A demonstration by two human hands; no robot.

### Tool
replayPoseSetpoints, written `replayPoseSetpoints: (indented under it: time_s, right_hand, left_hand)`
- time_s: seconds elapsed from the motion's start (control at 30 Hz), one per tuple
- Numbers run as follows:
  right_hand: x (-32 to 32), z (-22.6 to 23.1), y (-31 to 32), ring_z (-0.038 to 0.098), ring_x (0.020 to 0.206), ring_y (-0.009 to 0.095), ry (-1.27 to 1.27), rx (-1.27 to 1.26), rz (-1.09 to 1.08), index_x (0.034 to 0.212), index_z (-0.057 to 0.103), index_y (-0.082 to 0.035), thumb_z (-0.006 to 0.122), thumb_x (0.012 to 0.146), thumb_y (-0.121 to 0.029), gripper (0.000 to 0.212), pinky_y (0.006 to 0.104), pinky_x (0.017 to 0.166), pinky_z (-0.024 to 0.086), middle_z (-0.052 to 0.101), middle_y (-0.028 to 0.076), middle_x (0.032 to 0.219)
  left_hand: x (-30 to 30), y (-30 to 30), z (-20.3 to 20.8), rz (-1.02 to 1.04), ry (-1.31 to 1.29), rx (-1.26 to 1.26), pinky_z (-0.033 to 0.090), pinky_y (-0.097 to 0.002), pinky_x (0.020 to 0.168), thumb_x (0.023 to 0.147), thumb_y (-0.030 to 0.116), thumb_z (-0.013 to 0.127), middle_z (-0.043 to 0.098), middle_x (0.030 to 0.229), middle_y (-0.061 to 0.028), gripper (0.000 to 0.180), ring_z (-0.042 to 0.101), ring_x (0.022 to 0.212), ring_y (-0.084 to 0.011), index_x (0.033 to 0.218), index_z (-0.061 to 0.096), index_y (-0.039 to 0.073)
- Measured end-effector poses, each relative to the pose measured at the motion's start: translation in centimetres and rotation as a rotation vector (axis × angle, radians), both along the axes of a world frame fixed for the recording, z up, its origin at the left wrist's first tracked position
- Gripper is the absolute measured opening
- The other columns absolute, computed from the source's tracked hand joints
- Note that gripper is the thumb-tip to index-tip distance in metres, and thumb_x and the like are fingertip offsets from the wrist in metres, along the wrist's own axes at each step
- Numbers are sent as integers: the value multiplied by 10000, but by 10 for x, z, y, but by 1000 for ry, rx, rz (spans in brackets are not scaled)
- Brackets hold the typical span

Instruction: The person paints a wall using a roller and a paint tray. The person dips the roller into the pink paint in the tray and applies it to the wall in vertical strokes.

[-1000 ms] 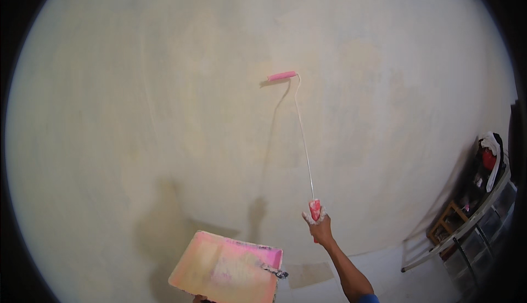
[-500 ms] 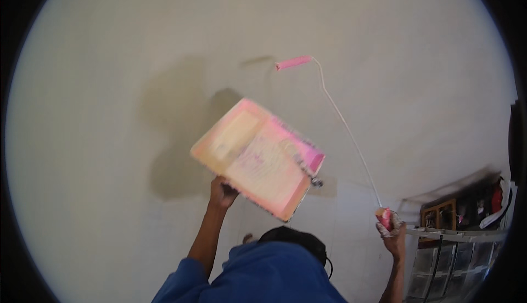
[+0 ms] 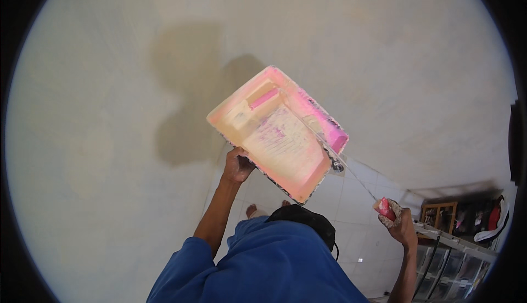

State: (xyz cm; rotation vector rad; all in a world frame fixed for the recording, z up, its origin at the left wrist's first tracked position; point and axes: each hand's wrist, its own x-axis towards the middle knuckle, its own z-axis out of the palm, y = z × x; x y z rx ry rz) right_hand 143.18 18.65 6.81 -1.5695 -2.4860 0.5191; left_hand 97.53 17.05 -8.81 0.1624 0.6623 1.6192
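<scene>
My left hand (image 3: 238,165) grips the lower left edge of a paint tray (image 3: 307,185), which is tilted in front of my chest. Pink and cream paint coats the tray, with brighter pink along its right side. My right hand (image 3: 396,219), smeared with pale paint, is closed round the red handle of a paint roller (image 3: 264,99). The roller's long thin rod crosses over the tray, and its narrow pink sleeve lies over the cream pool at the far end. Whether the sleeve touches the paint I cannot tell. My left fingers are partly hidden beneath the tray.
A pale wall (image 3: 384,56) fills the view ahead, with shadows on its left part. White floor tiles (image 3: 357,231) show below. At the lower right stand a rack with clear drawers (image 3: 450,270) and a wooden frame (image 3: 439,214) beside dark clutter.
The roller's sleeve has come away from in front of the wall, down and left over the tray's far end. My left hand has moved the tray up and right.
</scene>
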Motion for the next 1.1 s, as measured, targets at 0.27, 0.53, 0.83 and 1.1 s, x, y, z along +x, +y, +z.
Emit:
replayPoseSetpoints:
  time_s: [0.27, 0.53, 0.83, 1.1]
  right_hand:
    - [-7, -8, 27, 594, 778, 402, -25, 38, 102, 1189, 573, -12, 724, 763, -211, 493, 403, 719, 486, 633, 250, 896]
    - [23, 34, 4, 569, 887, 371, -173, -133, -69, 1162, 612, -44, 743, 734, -267, 500, 399, 808, 466, 631, 223, 971]
    - [115, 2, -41, 590, 992, 335, -45, -46, -279, 1163, 618, -75, 819, 683, -310, 571, 379, 852, 481, 560, 164, 1101]
    - [4, 10, -5, 577, 947, 376, -81, -209, -145, 1156, 621, -69, 751, 733, -264, 483, 394, 804, 472, 625, 235, 939]
  left_hand:
    - [-6, 3, -11, -31, 52, -28, 392, -517, 953, 589, 155, 574, 522, 1209, -121, 742, 482, 1132, -306, 1304, 418, 31]
    - [-4, -4, -18, 28, 28, -48, 384, -511, 968, 577, 154, 587, 523, 1196, -118, 733, 477, 1134, -309, 1283, 433, 30]
    - [-1, 4, -31, 56, 11, 0, 412, -473, 933, 603, 139, 578, 557, 1111, -105, 609, 514, 1047, -282, 1191, 484, 12]
    - [-8, 9, -49, 37, -12, -39, 384, -506, 985, 593, 127, 570, 517, 1216, -118, 722, 478, 1149, -305, 1291, 416, 27]
